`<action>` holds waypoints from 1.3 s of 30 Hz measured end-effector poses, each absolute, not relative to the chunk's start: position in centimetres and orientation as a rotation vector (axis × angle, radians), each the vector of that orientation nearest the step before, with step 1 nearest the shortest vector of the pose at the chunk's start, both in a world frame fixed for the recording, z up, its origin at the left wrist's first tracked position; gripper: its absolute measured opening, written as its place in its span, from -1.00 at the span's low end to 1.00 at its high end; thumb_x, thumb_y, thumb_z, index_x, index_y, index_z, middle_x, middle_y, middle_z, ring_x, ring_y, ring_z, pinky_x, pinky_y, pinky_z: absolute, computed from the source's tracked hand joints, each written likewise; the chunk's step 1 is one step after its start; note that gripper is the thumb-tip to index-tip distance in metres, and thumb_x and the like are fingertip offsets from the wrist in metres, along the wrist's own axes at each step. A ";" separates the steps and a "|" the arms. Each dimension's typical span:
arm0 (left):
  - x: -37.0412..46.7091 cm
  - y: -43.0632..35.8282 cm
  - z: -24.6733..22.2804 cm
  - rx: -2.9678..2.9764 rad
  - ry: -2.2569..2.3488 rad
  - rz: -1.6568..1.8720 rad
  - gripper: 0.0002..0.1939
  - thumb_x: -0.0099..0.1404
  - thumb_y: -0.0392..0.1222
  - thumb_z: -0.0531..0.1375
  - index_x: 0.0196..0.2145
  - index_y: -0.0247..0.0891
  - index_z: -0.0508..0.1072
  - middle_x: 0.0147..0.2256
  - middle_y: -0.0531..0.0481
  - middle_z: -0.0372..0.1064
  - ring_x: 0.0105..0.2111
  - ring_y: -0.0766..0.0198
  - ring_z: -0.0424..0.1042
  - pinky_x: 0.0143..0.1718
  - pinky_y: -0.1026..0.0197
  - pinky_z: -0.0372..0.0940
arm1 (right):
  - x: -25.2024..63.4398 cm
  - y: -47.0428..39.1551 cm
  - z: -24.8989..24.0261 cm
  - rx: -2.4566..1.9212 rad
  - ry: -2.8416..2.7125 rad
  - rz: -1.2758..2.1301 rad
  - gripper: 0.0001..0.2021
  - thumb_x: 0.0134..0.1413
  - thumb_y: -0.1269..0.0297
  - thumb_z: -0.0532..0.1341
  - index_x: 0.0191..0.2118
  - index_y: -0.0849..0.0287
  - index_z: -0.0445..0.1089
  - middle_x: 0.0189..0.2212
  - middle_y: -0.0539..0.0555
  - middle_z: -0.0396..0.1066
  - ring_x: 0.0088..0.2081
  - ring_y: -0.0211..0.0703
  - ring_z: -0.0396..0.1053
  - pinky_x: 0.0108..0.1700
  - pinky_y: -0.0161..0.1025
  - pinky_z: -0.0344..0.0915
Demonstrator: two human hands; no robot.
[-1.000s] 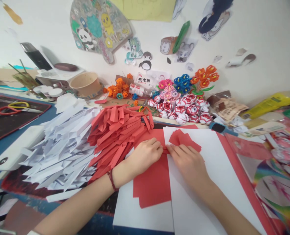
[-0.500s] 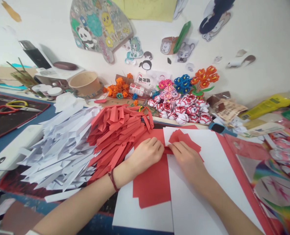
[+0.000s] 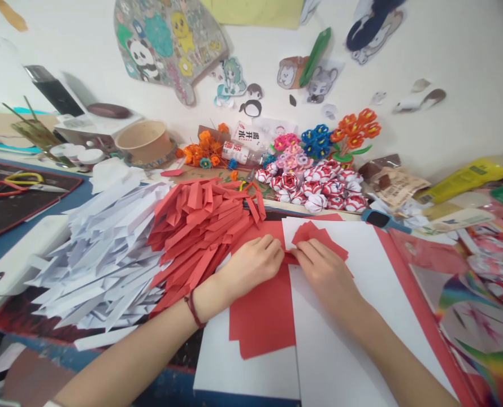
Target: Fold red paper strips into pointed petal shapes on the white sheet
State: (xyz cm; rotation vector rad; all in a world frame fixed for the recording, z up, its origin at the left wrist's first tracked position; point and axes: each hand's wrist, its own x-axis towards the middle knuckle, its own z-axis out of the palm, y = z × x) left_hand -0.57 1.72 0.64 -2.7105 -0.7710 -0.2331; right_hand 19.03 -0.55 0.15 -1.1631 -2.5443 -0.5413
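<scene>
My left hand (image 3: 254, 264) and my right hand (image 3: 323, 271) are close together, both with fingers pinched on a small folded red paper strip (image 3: 291, 258) between them. Under my left hand lie larger red sheets (image 3: 262, 322) on white paper (image 3: 247, 376). Beyond my right fingertips sits a fanned stack of small red paper pieces (image 3: 325, 240), on a white sheet (image 3: 340, 345). Left of my hands is a heap of folded red strips (image 3: 204, 226), and beside it a heap of folded white strips (image 3: 103, 254).
Red-and-white paper flowers (image 3: 319, 183) line the back, with a blue watch (image 3: 376, 219) near them. Scissors (image 3: 18, 183) lie on a dark mat at far left, above a white power bank (image 3: 26, 254). A bowl (image 3: 143, 141) stands behind the heaps.
The camera view has shifted slightly, so the left-side objects appear a little further left. Both hands keep nearly the same place and pinch.
</scene>
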 end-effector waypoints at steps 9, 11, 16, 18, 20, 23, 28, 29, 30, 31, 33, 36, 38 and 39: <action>-1.0 2.0 0.3 -2.708 -0.644 -0.321 -0.83 0.36 -0.45 -0.01 -0.35 -0.36 0.33 -0.37 -0.09 0.24 -0.33 0.19 0.24 -0.43 0.15 0.13 | 19.0 -0.7 0.3 -1.052 -2.600 -0.585 -0.72 0.19 0.62 0.03 -0.41 0.32 0.44 -0.49 0.13 0.28 -0.35 -0.09 0.19 -0.33 -0.18 0.16; -1.1 2.0 0.1 -2.711 -0.639 -0.333 -0.84 0.36 -0.44 0.00 -0.32 -0.37 0.34 -0.37 -0.09 0.26 -0.32 0.18 0.24 -0.42 0.15 0.13 | 19.0 -0.7 0.3 -1.032 -2.598 -0.611 -0.73 0.17 0.63 0.04 -0.42 0.33 0.44 -0.49 0.13 0.28 -0.36 -0.10 0.18 -0.35 -0.17 0.15; -1.1 2.1 -0.1 -2.723 -0.641 -0.321 -0.84 0.36 -0.44 0.00 -0.32 -0.37 0.35 -0.38 -0.10 0.26 -0.32 0.18 0.25 -0.43 0.15 0.12 | 19.0 -0.7 0.1 -1.048 -2.598 -0.632 -0.72 0.16 0.65 0.06 -0.43 0.30 0.45 -0.49 0.11 0.27 -0.38 -0.11 0.17 -0.35 -0.17 0.14; -1.1 2.1 -0.1 -2.728 -0.648 -0.305 -0.83 0.36 -0.44 0.01 -0.34 -0.36 0.35 -0.38 -0.10 0.26 -0.32 0.18 0.25 -0.44 0.14 0.12 | 18.9 -0.8 0.2 -1.044 -2.597 -0.641 -0.73 0.13 0.66 0.08 -0.45 0.30 0.45 -0.50 0.11 0.27 -0.38 -0.12 0.15 -0.35 -0.18 0.14; -1.0 2.1 0.1 -2.729 -0.660 -0.300 -0.83 0.35 -0.44 0.01 -0.35 -0.35 0.35 -0.38 -0.10 0.26 -0.32 0.18 0.25 -0.45 0.14 0.10 | 18.9 -0.8 0.2 -1.031 -2.599 -0.651 -0.74 0.11 0.67 0.10 -0.47 0.29 0.45 -0.50 0.10 0.26 -0.39 -0.12 0.14 -0.35 -0.18 0.13; -1.0 2.1 0.3 -2.730 -0.675 -0.297 -0.84 0.35 -0.44 0.02 -0.35 -0.35 0.35 -0.39 -0.09 0.25 -0.33 0.18 0.25 -0.45 0.14 0.08 | 18.8 -0.9 0.3 -1.022 -2.603 -0.644 -0.72 0.11 0.67 0.10 -0.50 0.28 0.43 -0.51 0.10 0.26 -0.39 -0.12 0.14 -0.35 -0.18 0.13; -1.0 1.9 0.7 -2.748 -0.652 -0.245 -0.85 0.35 -0.42 0.04 -0.35 -0.36 0.37 -0.36 -0.13 0.28 -0.27 0.14 0.24 -0.41 0.13 0.07 | 18.6 -0.9 0.4 -1.037 -2.588 -0.669 -0.69 0.15 0.65 0.06 -0.52 0.26 0.40 -0.50 0.10 0.27 -0.39 -0.12 0.15 -0.34 -0.18 0.11; -0.9 1.9 0.7 -2.751 -0.649 -0.234 -0.85 0.35 -0.42 0.04 -0.35 -0.36 0.37 -0.36 -0.14 0.29 -0.26 0.14 0.24 -0.40 0.13 0.08 | 18.5 -1.0 0.5 -1.050 -2.585 -0.670 -0.69 0.15 0.65 0.05 -0.51 0.26 0.40 -0.50 0.10 0.27 -0.40 -0.13 0.16 -0.35 -0.18 0.10; -0.9 1.9 0.8 -2.752 -0.652 -0.226 -0.84 0.35 -0.42 0.03 -0.35 -0.36 0.37 -0.36 -0.14 0.29 -0.26 0.14 0.24 -0.39 0.13 0.08 | 18.5 -1.0 0.6 -1.066 -2.586 -0.667 -0.69 0.15 0.65 0.04 -0.50 0.26 0.41 -0.49 0.10 0.28 -0.41 -0.14 0.16 -0.36 -0.18 0.09; -0.8 1.9 0.8 -2.752 -0.660 -0.225 -0.84 0.35 -0.42 0.03 -0.35 -0.36 0.37 -0.36 -0.14 0.30 -0.26 0.14 0.23 -0.38 0.13 0.08 | 18.6 -1.1 0.6 -1.084 -2.591 -0.662 -0.69 0.15 0.65 0.03 -0.48 0.26 0.41 -0.49 0.09 0.29 -0.42 -0.15 0.17 -0.37 -0.18 0.08; -0.8 1.9 0.9 -2.754 -0.685 -0.230 -0.84 0.35 -0.43 0.03 -0.35 -0.36 0.37 -0.37 -0.13 0.29 -0.28 0.14 0.23 -0.38 0.12 0.08 | 18.7 -1.2 0.7 -1.134 -2.598 -0.647 -0.71 0.14 0.66 0.03 -0.42 0.28 0.43 -0.48 0.08 0.31 -0.44 -0.16 0.19 -0.38 -0.18 0.08; -1.0 1.9 1.1 -2.774 -0.730 -0.244 -0.87 0.34 -0.41 0.05 -0.33 -0.36 0.38 -0.37 -0.11 0.29 -0.30 0.13 0.22 -0.40 0.11 0.07 | 18.9 -1.4 0.6 -1.204 -2.575 -0.579 -0.73 0.15 0.65 0.02 -0.28 0.33 0.46 -0.47 0.08 0.34 -0.43 -0.17 0.26 -0.38 -0.20 0.10; -1.1 1.9 1.2 -2.797 -0.762 -0.258 -0.90 0.31 -0.41 0.07 -0.31 -0.36 0.38 -0.37 -0.10 0.29 -0.30 0.12 0.22 -0.40 0.10 0.07 | 19.1 -1.4 0.5 -1.234 -2.545 -0.523 -0.71 0.17 0.62 0.00 -0.22 0.34 0.46 -0.48 0.07 0.34 -0.44 -0.19 0.29 -0.40 -0.21 0.11; -1.1 1.9 1.2 -2.807 -0.775 -0.267 -0.90 0.30 -0.41 0.07 -0.30 -0.35 0.38 -0.36 -0.10 0.29 -0.30 0.12 0.23 -0.40 0.10 0.07 | 19.2 -1.4 0.5 -1.244 -2.532 -0.505 -0.70 0.18 0.61 -0.01 -0.21 0.34 0.46 -0.49 0.06 0.34 -0.45 -0.20 0.29 -0.42 -0.22 0.11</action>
